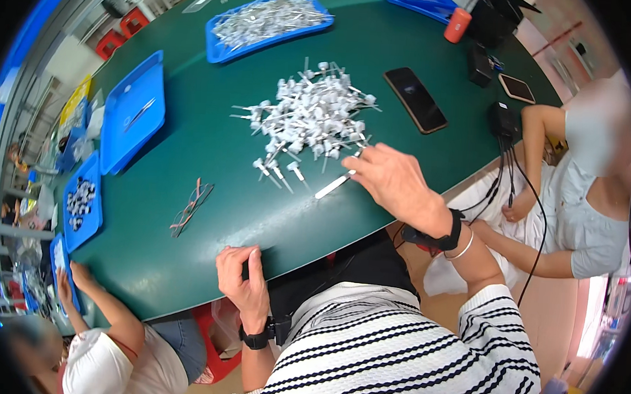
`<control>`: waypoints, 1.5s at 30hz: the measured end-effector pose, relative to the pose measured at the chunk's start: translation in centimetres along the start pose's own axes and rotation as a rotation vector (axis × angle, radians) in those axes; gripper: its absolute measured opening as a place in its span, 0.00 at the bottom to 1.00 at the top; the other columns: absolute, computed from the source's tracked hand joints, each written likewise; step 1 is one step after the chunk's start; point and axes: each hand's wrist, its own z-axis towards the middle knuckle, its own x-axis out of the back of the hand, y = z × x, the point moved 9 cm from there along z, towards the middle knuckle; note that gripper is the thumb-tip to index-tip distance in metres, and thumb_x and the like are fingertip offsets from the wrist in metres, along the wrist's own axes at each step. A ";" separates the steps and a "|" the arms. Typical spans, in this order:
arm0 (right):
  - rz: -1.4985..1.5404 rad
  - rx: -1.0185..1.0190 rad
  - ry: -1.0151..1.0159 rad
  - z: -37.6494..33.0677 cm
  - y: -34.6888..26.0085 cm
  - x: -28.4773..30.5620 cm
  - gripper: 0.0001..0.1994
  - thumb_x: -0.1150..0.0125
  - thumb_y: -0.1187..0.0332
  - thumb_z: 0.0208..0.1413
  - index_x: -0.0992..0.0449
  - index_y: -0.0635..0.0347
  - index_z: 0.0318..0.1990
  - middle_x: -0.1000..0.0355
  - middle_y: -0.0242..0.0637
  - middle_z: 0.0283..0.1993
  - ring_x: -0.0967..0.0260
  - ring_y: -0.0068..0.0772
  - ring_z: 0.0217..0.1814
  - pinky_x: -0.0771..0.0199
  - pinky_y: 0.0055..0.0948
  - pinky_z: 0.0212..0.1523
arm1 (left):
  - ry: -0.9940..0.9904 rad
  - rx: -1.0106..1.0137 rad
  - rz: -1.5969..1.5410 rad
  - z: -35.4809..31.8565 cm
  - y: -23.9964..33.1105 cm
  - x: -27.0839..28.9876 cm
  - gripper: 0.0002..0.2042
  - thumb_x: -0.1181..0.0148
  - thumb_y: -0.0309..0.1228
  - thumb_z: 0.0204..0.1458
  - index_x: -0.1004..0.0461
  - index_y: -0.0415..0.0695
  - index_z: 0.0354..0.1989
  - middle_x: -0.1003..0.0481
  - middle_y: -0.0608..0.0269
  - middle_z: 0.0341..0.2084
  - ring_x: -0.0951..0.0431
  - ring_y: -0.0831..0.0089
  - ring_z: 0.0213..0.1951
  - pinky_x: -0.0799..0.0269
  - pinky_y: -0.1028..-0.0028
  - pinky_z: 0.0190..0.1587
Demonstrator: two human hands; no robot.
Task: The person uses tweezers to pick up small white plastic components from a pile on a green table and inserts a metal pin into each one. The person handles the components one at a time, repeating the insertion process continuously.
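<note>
My right hand (395, 183) is closed in a pinch on a slim silvery-white tool (332, 186), tweezers-like in shape, beside the near right of a pile. The pile (309, 111) holds many small white plastic pieces with thin needle-like stems. A few of these white pieces (277, 172) lie loose at its near side, left of the tool. My left hand (241, 282) rests at the table's near edge, fingers curled in and thumb upright, with nothing visible in it. Glasses (192, 208) with thin reddish frames lie on the green table beyond it, to the left.
A blue tray of thin pieces (220, 49) stands at the back. Along the left are a blue tray with a slender tool (159, 92) and one with dark-and-white parts (96, 221). A phone (415, 100) lies right of the pile. Black cables (507, 153) hang rightward. Co-workers sit on both sides.
</note>
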 end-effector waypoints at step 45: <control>0.162 0.008 -0.035 -1.5 -4.0 -1.4 0.12 0.33 0.74 0.46 0.25 0.57 0.40 0.34 0.36 0.33 0.31 0.38 0.34 0.28 0.36 0.30 | -0.240 -0.389 0.955 9.8 -8.2 2.0 0.04 0.42 0.23 0.46 0.32 0.44 0.25 0.27 0.61 0.17 0.24 0.65 0.24 0.29 0.66 0.24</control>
